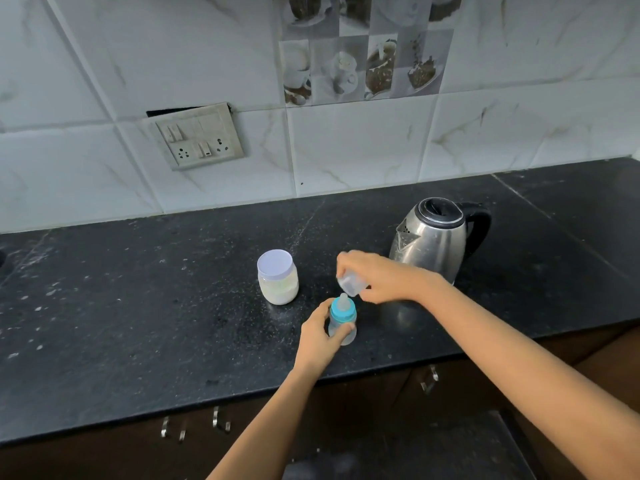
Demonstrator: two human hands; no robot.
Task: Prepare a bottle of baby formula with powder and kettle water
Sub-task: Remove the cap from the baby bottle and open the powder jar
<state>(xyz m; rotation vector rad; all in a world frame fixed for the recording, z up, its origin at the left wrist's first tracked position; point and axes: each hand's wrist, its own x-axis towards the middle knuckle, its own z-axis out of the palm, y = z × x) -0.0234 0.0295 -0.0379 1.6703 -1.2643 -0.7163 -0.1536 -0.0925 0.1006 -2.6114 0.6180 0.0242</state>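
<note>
1. Only the head view here. It looks down on a black speckled desk (138, 306) that runs along a white marble-look tiled wall (346, 150).
2. The baby bottle (342, 315) stands upright on the desk near the front edge, about mid-frame. It has a blue screw ring, and the pale teat (343, 301) on top is uncovered.
3. The left hand (320, 336) is wrapped round the bottle's clear body from the left, thumb across the front, so it's properly clamped on it.
4. The right hand (377, 277) pinches a clear dome cap (351, 284), tilted and held just above and a bit behind the teat. It looks like it's clear of the teat, but it's blurry.
5. Honestly can't tell if there's anything inside the bottle.
6. The powder jar (277, 282) sits just left of the bottle, not touching it. Its white lid is on and there's pale powder inside.
7. The steel kettle (433, 237) is behind the right hand, with its lid down, spout pointing left and black handle on the right. The wrist overlaps its base in the shot.
8. A switchboard (199, 138) with sockets is on the wall at the left, looking a bit loose at its top edge. Dark cupboard doors with metal handles (429, 377) show under the desk's front edge.
</note>
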